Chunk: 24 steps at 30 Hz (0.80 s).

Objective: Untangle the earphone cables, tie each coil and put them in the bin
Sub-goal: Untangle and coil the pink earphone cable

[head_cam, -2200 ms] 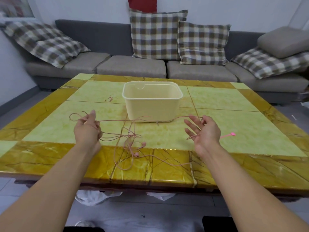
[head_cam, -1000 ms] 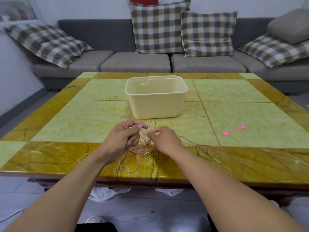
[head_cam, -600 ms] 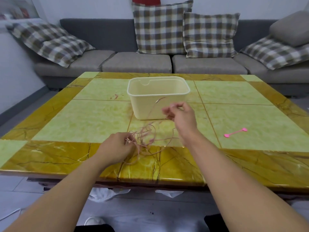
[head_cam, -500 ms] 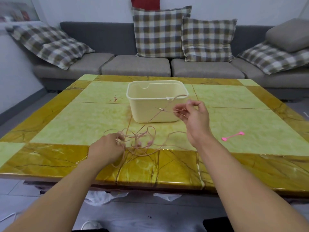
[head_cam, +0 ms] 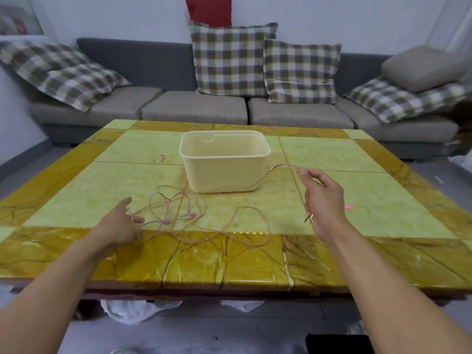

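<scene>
Thin pink earphone cables (head_cam: pixel 178 209) lie in a loose tangle on the table's near half, in front of the cream plastic bin (head_cam: pixel 224 175). My left hand (head_cam: pixel 118 224) rests at the left of the tangle and its curled fingers hold several strands. My right hand (head_cam: pixel 324 198) is raised to the right of the bin and pinches one strand at the fingertips. That strand runs along the bin's front toward the tangle. Gold plugs dangle below the right palm. A pink tie (head_cam: pixel 347 207) peeks out behind the right hand.
The yellow and green tiled table (head_cam: pixel 332 154) stretches wide around the bin. A grey sofa (head_cam: pixel 194 108) with checked cushions stands behind it. White plastic bags (head_cam: pixel 132 310) lie on the floor under the near edge.
My right hand has moved right and away from the tangle, drawing one strand out past the bin. My left hand has shifted left with its strands, and the tangle has spread wider.
</scene>
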Each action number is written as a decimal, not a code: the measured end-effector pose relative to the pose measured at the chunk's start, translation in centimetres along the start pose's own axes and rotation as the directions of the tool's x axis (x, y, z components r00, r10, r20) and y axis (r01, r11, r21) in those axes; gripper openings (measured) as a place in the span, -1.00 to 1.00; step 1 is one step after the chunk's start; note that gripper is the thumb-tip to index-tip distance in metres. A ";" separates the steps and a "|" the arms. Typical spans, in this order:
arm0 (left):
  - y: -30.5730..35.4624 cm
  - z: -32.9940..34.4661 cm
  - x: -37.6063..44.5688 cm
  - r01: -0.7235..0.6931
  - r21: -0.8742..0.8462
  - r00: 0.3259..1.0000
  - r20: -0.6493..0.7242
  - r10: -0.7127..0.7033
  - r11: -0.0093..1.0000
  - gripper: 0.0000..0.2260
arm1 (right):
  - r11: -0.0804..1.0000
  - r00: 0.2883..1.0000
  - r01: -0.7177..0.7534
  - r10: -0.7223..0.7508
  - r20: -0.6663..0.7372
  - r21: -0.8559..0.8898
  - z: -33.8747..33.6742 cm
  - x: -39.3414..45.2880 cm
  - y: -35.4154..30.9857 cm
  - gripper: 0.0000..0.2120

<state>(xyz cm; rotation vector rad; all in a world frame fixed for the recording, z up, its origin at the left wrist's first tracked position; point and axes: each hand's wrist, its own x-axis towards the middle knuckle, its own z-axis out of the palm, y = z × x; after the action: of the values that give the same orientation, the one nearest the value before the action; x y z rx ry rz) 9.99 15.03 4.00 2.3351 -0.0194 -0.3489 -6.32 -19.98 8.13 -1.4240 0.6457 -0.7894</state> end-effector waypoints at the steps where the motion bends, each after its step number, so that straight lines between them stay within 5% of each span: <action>1: 0.5 -0.2 -0.2 -0.011 0.249 1.000 0.021 0.006 0.968 -0.16 | 1.000 1.000 0.007 -0.007 -0.005 -0.009 -0.2 -0.1 -0.2 -0.92; 3: 1.8 -0.6 -1.6 0.001 0.679 0.999 0.025 -0.025 0.734 -0.07 | 0.999 1.000 0.003 -0.002 0.024 -0.040 -0.3 -0.5 -0.6 -0.94; 5: 3.5 -0.9 -3.0 0.013 0.804 0.999 0.010 -0.036 0.594 0.00 | 0.997 0.994 -0.017 0.025 0.102 -0.078 -0.5 -1.1 -0.8 -0.95; 10: 6.8 1.0 -5.9 -0.173 0.778 0.985 0.145 0.097 0.603 -0.09 | 0.968 0.924 -0.100 0.176 0.339 -0.229 -0.2 -2.5 -0.8 -0.89; 14: 8.1 5.4 -7.6 -0.356 0.185 0.926 0.200 0.320 0.916 -0.68 | 0.987 0.911 -0.082 0.131 0.390 -0.139 0.2 -3.3 -0.7 -0.93; 16: 9.3 7.4 -8.9 -0.149 -0.236 0.890 0.391 0.235 0.960 -0.64 | 0.990 0.901 -0.022 0.079 0.427 -0.138 0.3 -3.8 -0.7 -0.93; 18: 10.1 9.0 -9.8 0.132 -0.491 0.808 0.557 0.193 0.861 -0.42 | 0.985 0.876 0.036 0.050 0.480 -0.168 0.5 -4.4 -0.6 -0.94; 20: 10.3 10.1 -9.9 0.271 -0.601 0.756 0.617 0.221 0.752 -0.38 | 0.984 0.845 0.039 0.060 0.531 -0.174 0.6 -4.9 -0.6 -0.93; 24: 11.1 11.5 -9.6 0.161 -0.820 0.879 0.373 0.298 0.550 -0.63 | 0.973 0.789 -0.227 0.210 0.578 -0.044 0.9 -5.6 -0.7 -0.92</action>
<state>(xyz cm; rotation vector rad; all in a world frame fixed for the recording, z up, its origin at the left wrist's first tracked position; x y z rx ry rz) -1.23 0.28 6.35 1.2215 -0.1549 -0.7101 -9.04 -14.92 8.47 -1.4349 0.3082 -0.1482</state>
